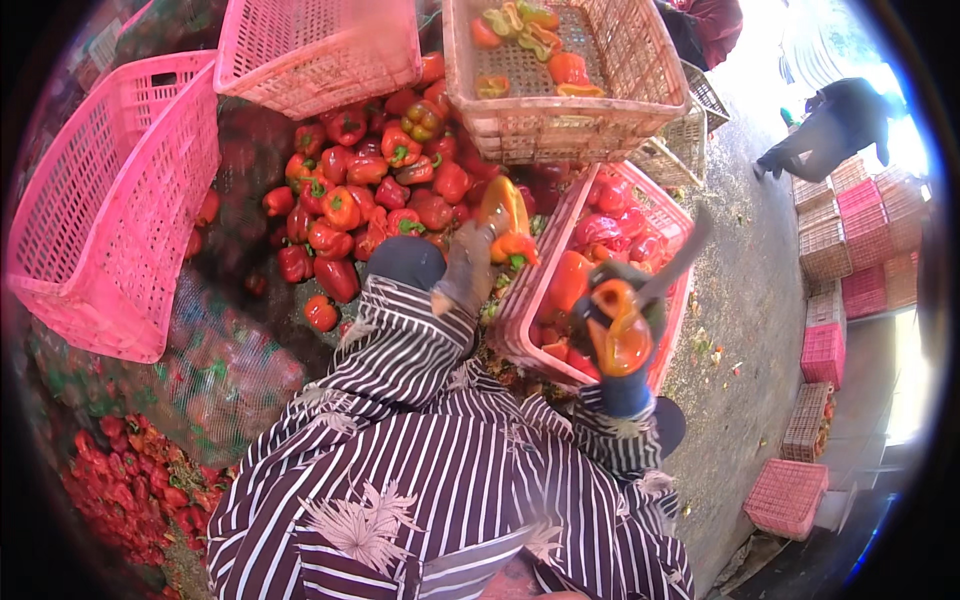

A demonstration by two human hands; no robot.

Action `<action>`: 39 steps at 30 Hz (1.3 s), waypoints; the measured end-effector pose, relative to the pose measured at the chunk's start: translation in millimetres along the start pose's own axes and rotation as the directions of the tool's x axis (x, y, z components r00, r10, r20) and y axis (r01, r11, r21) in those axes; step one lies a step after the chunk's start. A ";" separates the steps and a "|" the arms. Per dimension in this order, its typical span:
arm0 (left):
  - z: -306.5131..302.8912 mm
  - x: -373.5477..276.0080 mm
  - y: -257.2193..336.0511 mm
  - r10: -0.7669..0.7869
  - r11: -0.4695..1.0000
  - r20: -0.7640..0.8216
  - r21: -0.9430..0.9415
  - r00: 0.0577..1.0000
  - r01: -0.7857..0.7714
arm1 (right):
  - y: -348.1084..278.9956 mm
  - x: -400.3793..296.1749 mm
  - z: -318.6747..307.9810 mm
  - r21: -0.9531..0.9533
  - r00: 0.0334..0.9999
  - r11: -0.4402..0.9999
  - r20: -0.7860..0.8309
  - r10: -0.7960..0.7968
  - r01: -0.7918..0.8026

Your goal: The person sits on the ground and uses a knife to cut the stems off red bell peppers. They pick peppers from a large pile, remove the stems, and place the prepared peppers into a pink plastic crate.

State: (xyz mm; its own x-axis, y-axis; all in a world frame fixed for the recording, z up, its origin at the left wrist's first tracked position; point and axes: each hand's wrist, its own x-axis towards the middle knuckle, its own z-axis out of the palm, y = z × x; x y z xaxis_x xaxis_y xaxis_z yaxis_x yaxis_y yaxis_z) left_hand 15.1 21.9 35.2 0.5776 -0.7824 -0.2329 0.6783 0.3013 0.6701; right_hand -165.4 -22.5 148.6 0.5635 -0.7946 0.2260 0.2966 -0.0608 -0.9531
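Note:
My left hand (466, 259), in a dirty work glove, grips a cut orange-yellow bell pepper piece (504, 210) with a green stem at its lower end. It is just left of a pink plastic crate (517, 300) holding red pepper pieces (611, 225). Above that crate, my gloved right hand (654, 319) grips a knife (681, 255), its curved blade slanting up and right. An orange pepper piece (626, 341) with its hollow side showing is also in this hand. Fingers and handle are partly hidden.
Whole red bell peppers (367, 172) are heaped ahead. A worn crate (562, 112) holds several cut peppers; two pink crates (120, 195) (322, 67) stand left. A mesh sack (225, 367) lies lower left. A person (832, 124) is near stacked crates (862, 225).

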 end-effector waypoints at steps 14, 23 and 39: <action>4.0 -12.6 3.8 -0.036 0.991 -0.044 0.126 0.998 0.041 | -40.8 173.3 28.5 -0.626 0.947 0.711 0.197 -0.254 0.321; 11.2 -21.2 11.9 0.097 0.992 0.150 0.068 0.984 -0.109 | 82.5 32.4 13.4 -0.326 0.943 0.928 0.214 0.255 -0.177; 20.6 -22.7 8.2 -0.042 0.998 0.138 0.062 0.990 0.033 | 89.5 26.8 4.2 0.467 0.828 0.720 0.048 0.558 -0.512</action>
State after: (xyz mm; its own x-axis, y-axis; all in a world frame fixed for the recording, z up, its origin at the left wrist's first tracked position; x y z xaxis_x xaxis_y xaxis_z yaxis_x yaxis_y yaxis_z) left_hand -1.8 30.9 60.6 0.4807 -0.8619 -0.1613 0.6679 0.2407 0.7043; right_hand -120.5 -46.6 70.2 0.6694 -0.6631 -0.3349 0.2854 0.6457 -0.7082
